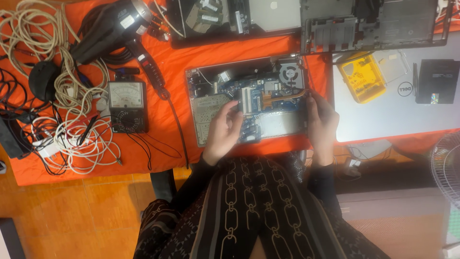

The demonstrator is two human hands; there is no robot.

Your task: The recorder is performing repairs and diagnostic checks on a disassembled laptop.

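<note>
— Orange cloth covers the tabletop, and on it lies the opened laptop we are working on. Where are our hands?

— Our left hand rests on the laptop's lower left part, fingers curled, fingertips touching the board just beside a pale upright slot. We see nothing pinched between them, so that grip is loosely bent and holds nothing.

— And the other?

— Our right hand clasps the laptop's right edge, thumb on top near the copper pipe, fingers wrapped over the rim. That grip is closed on the laptop.

— What lies between the two grips?

— The blue board, the copper pipe running up to the fan, which sits above the right grip, and a pale metal plate just left of the right grip.

— Left of the left grip?

— A meter with its black leads, well apart from the hand. Above it lies a black heat gun, and farther left a tangle of pale cables.

— Right of the right grip?

— A closed silver laptop, its near edge touching our right wrist side. On it sit a yellow bit case and a black box. Above both grips lie more stripped laptop shells.
</note>
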